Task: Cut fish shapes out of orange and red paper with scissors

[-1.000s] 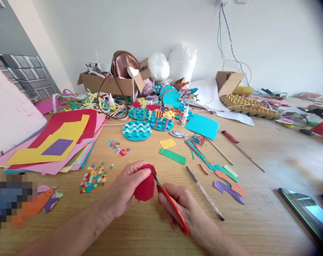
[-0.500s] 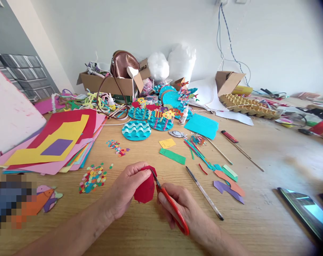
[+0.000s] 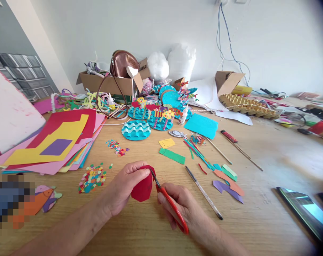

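My left hand [image 3: 124, 188] pinches a small piece of dark red paper [image 3: 141, 188] between thumb and fingers, over the front middle of the table. My right hand [image 3: 181, 204] is closed round the orange-red handles of a pair of scissors [image 3: 174, 208]. The dark blades reach up and left to the paper's right edge, near its top, and a narrow strip there stands off from the rest. Right of that hand lies a clear pen [image 3: 204, 192]. Beyond both hands are a green paper strip [image 3: 172, 156] and a yellow paper piece [image 3: 167, 143].
Coloured sheets [image 3: 78, 124] are stacked at left, near paper dots [image 3: 93, 177] and paper fish [image 3: 44, 199]. Blue decorated discs [image 3: 136, 131] stand farther back beside a glue bottle [image 3: 182, 116]. Paper scraps [image 3: 229, 188] and a phone [image 3: 300, 209] lie at right.
The red paper has turned slightly and shifted a little left in my left hand. The scissors stay at its right edge, and the cut strip there stands out a little more.
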A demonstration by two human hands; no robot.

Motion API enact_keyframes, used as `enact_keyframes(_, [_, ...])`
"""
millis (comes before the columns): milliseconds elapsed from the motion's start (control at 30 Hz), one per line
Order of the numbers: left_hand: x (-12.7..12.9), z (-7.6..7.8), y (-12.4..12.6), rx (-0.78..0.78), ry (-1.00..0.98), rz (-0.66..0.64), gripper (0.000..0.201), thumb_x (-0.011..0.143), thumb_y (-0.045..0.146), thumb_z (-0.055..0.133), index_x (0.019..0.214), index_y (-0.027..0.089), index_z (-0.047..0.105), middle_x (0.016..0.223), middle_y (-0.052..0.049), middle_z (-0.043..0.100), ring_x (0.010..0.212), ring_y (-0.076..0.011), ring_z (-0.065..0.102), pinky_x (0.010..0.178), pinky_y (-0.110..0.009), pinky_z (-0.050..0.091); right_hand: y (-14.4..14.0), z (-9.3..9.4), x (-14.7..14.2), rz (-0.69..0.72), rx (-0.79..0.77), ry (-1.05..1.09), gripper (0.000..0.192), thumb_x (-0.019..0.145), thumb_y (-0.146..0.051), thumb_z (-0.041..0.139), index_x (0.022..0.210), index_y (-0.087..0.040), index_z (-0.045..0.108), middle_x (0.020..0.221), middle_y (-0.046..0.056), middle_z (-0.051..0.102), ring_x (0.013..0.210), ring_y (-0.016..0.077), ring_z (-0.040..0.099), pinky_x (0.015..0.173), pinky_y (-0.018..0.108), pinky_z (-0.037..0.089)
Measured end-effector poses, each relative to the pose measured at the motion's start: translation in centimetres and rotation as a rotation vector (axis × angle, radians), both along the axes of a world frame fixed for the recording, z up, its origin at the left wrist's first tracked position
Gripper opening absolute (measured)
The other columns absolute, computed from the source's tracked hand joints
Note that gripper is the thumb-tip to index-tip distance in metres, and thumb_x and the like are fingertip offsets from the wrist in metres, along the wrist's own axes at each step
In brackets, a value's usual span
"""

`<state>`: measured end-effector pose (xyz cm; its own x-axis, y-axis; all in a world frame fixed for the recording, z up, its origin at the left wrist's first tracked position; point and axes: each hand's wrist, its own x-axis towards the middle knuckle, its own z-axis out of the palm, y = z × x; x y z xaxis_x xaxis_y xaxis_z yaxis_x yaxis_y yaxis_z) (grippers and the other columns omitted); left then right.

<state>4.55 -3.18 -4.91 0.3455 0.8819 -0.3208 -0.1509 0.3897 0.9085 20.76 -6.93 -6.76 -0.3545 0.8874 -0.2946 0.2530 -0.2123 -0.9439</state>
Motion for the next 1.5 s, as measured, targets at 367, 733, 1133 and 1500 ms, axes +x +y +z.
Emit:
enact_keyframes(367, [-0.2, 0.1, 0.2, 0.008, 0.046, 0.025, 0.018, 0.072, 0.033, 0.061, 0.067, 0.017, 0.055, 0.056, 0.003, 0.056, 0.048, -0.0075, 0.047, 0.046, -0.017, 0.031, 0.1, 0.8, 0.1, 0.011, -0.039, -0.041, 0.032, 0.084, -0.036, 0.043, 0.058, -0.019, 0.038, 0.044, -0.007, 0.041, 0.035, 0.0054, 0.038, 0.034, 0.015, 0.026])
enact_keyframes(733, [-0.8, 0.5, 0.7, 0.080, 0.122, -0.144, 0.017, 0.077, 0.030, 0.054, 0.066, 0.016, 0.054, 0.055, 0.004, 0.050, 0.048, -0.0066, 0.043, 0.045, -0.017, 0.028, 0.3, 0.9, 0.4, 0.086, 0.022, -0.088, 0.035, 0.087, -0.041, 0.041, 0.060, -0.019, 0.037, 0.047, -0.007, 0.038, 0.040, 0.0061, 0.038, 0.037, 0.015, 0.027])
enact_keyframes(1133, [-1.1, 0.4, 1.0, 0.052, 0.028, -0.197, 0.016, 0.075, 0.029, 0.057, 0.069, 0.015, 0.054, 0.056, 0.004, 0.051, 0.047, -0.0055, 0.042, 0.044, -0.016, 0.030, 0.3, 0.5, 0.8, 0.065, -0.032, -0.037, 0.035, 0.087, -0.041, 0.043, 0.060, -0.019, 0.039, 0.045, -0.006, 0.042, 0.036, 0.0051, 0.037, 0.033, 0.014, 0.025])
enact_keyframes(1500, [-0.9, 0.2, 0.9, 0.048, 0.003, -0.116, 0.014, 0.077, 0.026, 0.060, 0.070, 0.015, 0.057, 0.057, 0.003, 0.055, 0.048, -0.0047, 0.045, 0.044, -0.014, 0.032, 0.3, -0.5, 0.8, 0.034, -0.042, -0.003, 0.031, 0.085, -0.042, 0.043, 0.066, -0.019, 0.044, 0.041, -0.008, 0.040, 0.032, 0.0049, 0.035, 0.030, 0.014, 0.023])
